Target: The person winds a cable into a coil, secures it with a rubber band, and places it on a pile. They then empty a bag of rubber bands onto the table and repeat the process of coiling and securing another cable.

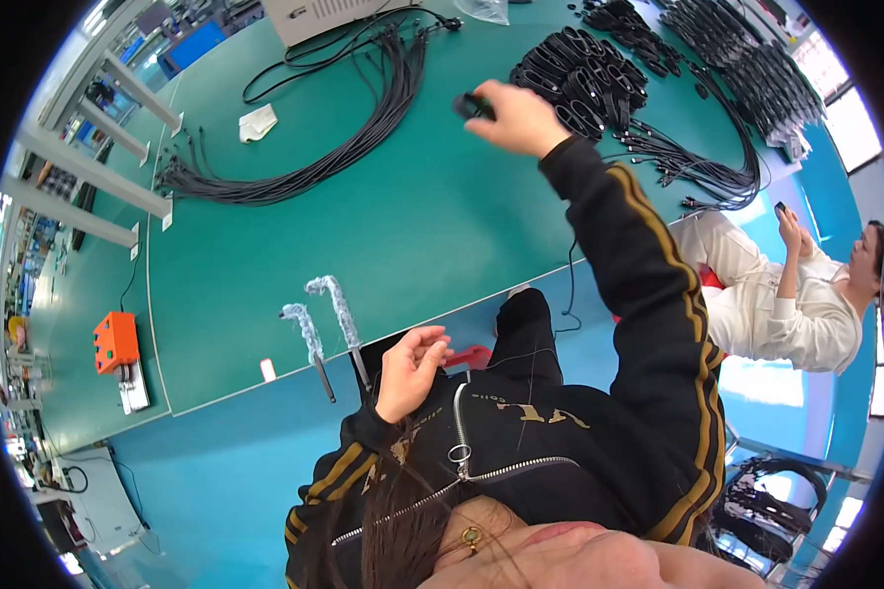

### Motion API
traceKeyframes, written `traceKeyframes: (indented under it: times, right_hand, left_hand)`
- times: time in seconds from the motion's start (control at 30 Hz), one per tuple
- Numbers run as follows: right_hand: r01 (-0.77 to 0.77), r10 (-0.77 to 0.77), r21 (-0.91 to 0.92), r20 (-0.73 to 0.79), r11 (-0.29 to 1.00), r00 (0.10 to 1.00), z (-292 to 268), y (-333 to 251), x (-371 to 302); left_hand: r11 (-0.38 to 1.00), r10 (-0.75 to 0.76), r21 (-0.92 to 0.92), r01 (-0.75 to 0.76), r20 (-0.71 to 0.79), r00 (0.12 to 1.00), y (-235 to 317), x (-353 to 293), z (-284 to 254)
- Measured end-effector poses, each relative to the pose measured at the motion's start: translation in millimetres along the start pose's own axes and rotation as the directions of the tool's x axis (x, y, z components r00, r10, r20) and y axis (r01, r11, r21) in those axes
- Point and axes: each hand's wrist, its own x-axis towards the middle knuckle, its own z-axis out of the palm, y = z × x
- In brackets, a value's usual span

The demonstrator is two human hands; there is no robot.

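Note:
My right hand (523, 120) reaches out over the green table (403, 245), closed on a small black piece (468, 105) whose kind I cannot make out. Just right of that hand lies a pile of black oval parts (584, 83), some showing small light dots. My left hand (413, 373) hovers at the table's front edge with its fingers loosely curled, thumb apart, and nothing in it. Close to it, two thin rods wrapped in clear plastic, one longer (336, 312) and one shorter (304, 334), stick up by the edge.
A curved bundle of black cables (334, 167) lies at the far left, near a white scrap (257, 124). More cables (702, 172) and stacked black goods (742, 64) fill the right. An orange box (116, 344) stands far left. Another person (776, 294) sits at right.

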Motion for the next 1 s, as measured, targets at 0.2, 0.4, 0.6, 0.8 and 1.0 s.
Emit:
traceKeyframes:
  times: [0.2, 0.4, 0.6, 0.8, 1.0]
  right_hand:
    - [-0.477, 0.453, -0.136, -0.175, 0.868, 0.874, -89.7, 178.7, 6.9]
    - [-0.632, 0.539, -0.222, -0.361, 0.743, 0.761, -77.8, 254.6, 0.7]
    - [-0.498, 0.460, -0.114, -0.248, 0.860, 0.852, -44.0, 260.5, 18.8]
    - [-0.422, 0.311, -0.191, -0.430, 0.886, 0.848, -19.9, 266.9, 25.9]
    - [-0.323, 0.195, -0.241, -0.437, 0.915, 0.878, -11.6, 277.0, 26.3]
  left_hand:
    - [0.983, -0.141, 0.123, 0.136, 0.036, 0.989, -9.8, 5.7, 1.5]
    - [0.952, -0.258, 0.172, 0.253, 0.007, 0.966, -17.9, 13.2, 4.9]
    - [0.948, -0.264, 0.178, 0.265, -0.028, 0.964, -22.9, 17.4, 7.0]
    - [0.936, -0.276, 0.205, 0.286, -0.076, 0.958, -25.5, 18.3, 9.4]
    - [0.936, -0.131, 0.327, 0.129, -0.014, 0.991, -34.0, 9.6, 7.0]
